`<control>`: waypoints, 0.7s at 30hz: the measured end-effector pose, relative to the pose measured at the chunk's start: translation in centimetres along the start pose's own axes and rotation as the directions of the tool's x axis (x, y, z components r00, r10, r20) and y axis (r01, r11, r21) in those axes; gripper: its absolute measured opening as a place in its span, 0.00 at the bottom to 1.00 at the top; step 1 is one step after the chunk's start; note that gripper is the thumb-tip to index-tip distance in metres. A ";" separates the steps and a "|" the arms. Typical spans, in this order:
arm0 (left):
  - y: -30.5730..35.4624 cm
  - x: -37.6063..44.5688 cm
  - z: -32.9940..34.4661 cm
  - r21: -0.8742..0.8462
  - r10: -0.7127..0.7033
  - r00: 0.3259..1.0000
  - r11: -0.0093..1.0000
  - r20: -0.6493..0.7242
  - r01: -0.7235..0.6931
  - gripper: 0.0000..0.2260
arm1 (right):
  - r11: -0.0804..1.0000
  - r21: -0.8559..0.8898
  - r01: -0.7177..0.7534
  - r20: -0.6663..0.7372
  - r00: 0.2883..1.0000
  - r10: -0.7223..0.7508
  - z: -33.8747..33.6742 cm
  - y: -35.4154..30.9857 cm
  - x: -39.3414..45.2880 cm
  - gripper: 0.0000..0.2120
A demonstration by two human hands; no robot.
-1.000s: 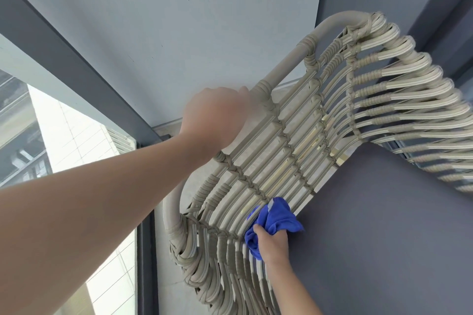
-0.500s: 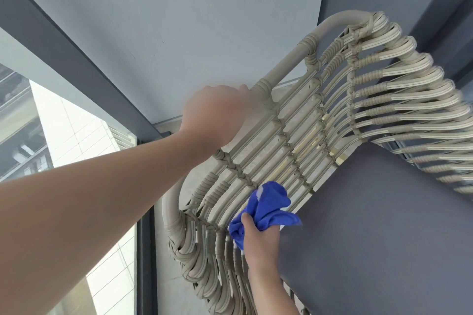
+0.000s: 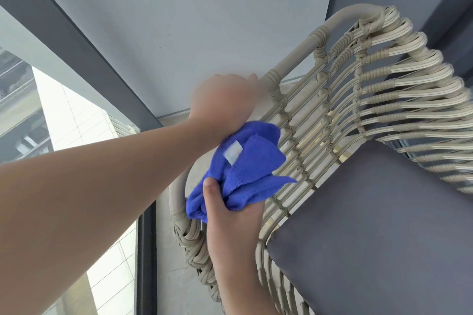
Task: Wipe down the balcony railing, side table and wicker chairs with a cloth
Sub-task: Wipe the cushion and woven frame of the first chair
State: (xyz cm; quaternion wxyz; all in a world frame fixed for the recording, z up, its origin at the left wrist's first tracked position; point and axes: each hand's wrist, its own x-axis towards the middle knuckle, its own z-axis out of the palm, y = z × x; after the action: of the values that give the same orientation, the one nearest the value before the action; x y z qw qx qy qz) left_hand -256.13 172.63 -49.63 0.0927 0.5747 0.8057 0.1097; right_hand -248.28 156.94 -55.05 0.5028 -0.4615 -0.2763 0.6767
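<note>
The right hand [image 3: 230, 215], bunching the blue cloth [image 3: 240, 169], has climbed the wicker chair [image 3: 358, 100] to mid-frame; the left hand [image 3: 225, 102] still grips the top rail.

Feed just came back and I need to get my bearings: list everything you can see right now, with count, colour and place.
wicker chair: one, beige, right half of the view, tilted toward the camera
seat cushion: one, dark grey, on the chair seat, lower right
cloth: one, blue with a small white tag, bunched against the chair's side slats
wall: pale grey, behind the chair
window frame: dark grey, running diagonally at left, glass below it showing buildings outside
floor: light, under the chair at bottom centre
left hand: one, grips the chair's top rail
right hand: one, holds the cloth, bottom centre
</note>
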 end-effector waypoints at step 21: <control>-4.3 -9.8 -0.8 -0.016 -0.035 0.997 0.999 -0.075 0.033 0.17 | 0.940 -0.313 -0.135 -0.103 0.989 0.107 -12.3 3.9 1.1 0.10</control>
State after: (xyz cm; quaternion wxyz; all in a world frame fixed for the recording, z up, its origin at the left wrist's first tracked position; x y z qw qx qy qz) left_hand -257.07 162.00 -49.84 0.0681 0.5556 0.8175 0.1356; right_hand -238.93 155.56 -63.93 0.3902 -0.5812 -0.3315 0.6325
